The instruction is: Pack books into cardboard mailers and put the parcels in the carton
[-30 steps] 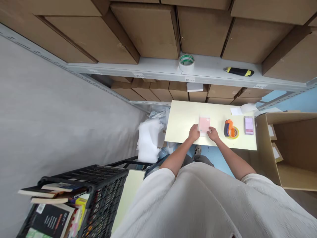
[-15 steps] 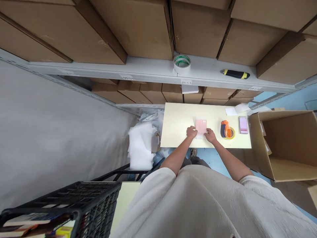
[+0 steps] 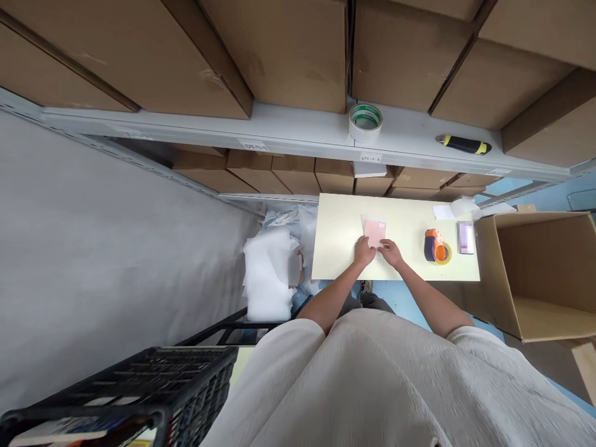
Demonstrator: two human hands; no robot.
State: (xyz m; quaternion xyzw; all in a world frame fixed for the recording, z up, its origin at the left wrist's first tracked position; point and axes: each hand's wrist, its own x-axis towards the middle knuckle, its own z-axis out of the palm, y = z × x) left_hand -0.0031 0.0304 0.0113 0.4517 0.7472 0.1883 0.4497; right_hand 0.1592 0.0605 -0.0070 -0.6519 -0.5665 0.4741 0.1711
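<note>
A flat pink square packet (image 3: 375, 231) with a small white label near its top right corner lies on the pale yellow table. A whitish, see-through sleeve or sheet edge shows around it. At its lower left edge, my left hand (image 3: 364, 252) is closed with thumb and fingers on the packet. My right hand (image 3: 390, 252) pinches the lower right corner, close beside the left. The fingertips are small in view, so their exact hold on the sleeve is hard to see.
Right of my hands sit an orange-and-blue tape dispenser (image 3: 434, 246) and a phone-like device (image 3: 465, 237). An open carton (image 3: 507, 279) flanks the table. White foam sheets (image 3: 267, 273) are at left. Above, a shelf (image 3: 298, 127) holds boxes, a tape roll (image 3: 365, 122) and a cutter (image 3: 464, 144).
My hands have come closer together along the packet's bottom edge. The packet has turned slightly, and more of the clear sleeve shows at its top left. The camera view has shifted a little.
</note>
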